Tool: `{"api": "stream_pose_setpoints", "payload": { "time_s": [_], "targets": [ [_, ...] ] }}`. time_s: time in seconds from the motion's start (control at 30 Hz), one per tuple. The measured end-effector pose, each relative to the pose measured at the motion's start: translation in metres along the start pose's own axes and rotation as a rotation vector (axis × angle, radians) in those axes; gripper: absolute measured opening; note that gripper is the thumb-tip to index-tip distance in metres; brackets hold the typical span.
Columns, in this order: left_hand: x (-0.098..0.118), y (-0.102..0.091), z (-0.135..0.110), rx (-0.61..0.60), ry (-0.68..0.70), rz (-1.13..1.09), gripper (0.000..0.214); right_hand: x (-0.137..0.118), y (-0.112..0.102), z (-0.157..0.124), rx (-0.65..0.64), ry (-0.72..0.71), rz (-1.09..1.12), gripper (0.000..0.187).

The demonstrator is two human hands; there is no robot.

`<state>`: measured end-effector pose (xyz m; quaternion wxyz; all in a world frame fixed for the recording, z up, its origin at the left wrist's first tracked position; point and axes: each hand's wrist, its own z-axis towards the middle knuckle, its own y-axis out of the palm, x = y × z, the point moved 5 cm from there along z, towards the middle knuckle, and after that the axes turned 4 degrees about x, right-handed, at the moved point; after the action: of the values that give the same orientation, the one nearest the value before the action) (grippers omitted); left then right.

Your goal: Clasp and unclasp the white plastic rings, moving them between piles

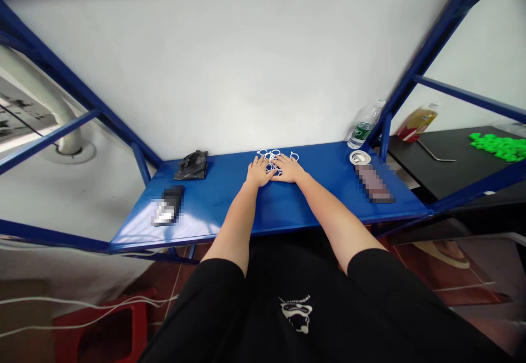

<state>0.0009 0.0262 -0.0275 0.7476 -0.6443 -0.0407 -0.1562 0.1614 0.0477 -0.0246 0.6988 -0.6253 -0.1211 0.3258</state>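
Looking on from beside the blue table point(224, 187), I take the head view, the only one there is. Both bare arms reach forward across the tabletop, and the hands meet over a small cluster of white rings point(270, 156) near the wall. The left hand point(258, 172) lies palm down with its fingers stretched over the near left side of the cluster. Close beside it, the right hand point(289, 169) lies flat too, thumbs near each other; neither seems clamped on anything, though I can't see what is under the palms.

As for how far the work has got, the rings are out on the table and gathered in one loose group, with one ring at the right, just beyond the right fingers. None is lifted, and I see no finished pile, so I'd judge the handling to be at an early point, with most of it left. How many rings the hands cover, I can't tell.

A black bag point(192, 165) sits to the left; a water bottle point(364, 128) and a white coil point(360, 158) are at the right end.
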Motion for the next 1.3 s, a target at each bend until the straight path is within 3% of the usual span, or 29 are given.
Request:
{"api": "stream_pose_setpoints", "payload": {
  "time_s": [0.23, 0.5, 0.7, 0.83, 0.97, 1.3],
  "targets": [
    [-0.004, 0.003, 0.012, -0.011, 0.026, 0.009, 0.077, 0.006, 0.001, 0.010, 0.035, 0.021, -0.030, 0.094],
    [-0.004, -0.004, 0.022, 0.083, 0.132, 0.142, 0.079, 0.005, -0.005, 0.016, 0.096, 0.002, -0.121, 0.096],
    [-0.003, -0.010, 0.046, -0.045, 0.250, 0.224, 0.087, -0.004, -0.018, 0.023, 0.230, -0.061, -0.170, 0.110],
    [-0.007, -0.007, 0.053, -0.130, 0.188, 0.175, 0.089, -0.004, -0.015, 0.036, 0.128, -0.074, -0.194, 0.119],
    [-0.011, -0.006, 0.053, -0.119, 0.178, 0.166, 0.086, 0.001, -0.005, 0.047, -0.007, -0.028, -0.170, 0.122],
    [-0.012, -0.015, 0.054, -0.093, 0.186, 0.194, 0.079, -0.002, -0.005, 0.053, -0.033, -0.066, -0.112, 0.111]
  ]
}}
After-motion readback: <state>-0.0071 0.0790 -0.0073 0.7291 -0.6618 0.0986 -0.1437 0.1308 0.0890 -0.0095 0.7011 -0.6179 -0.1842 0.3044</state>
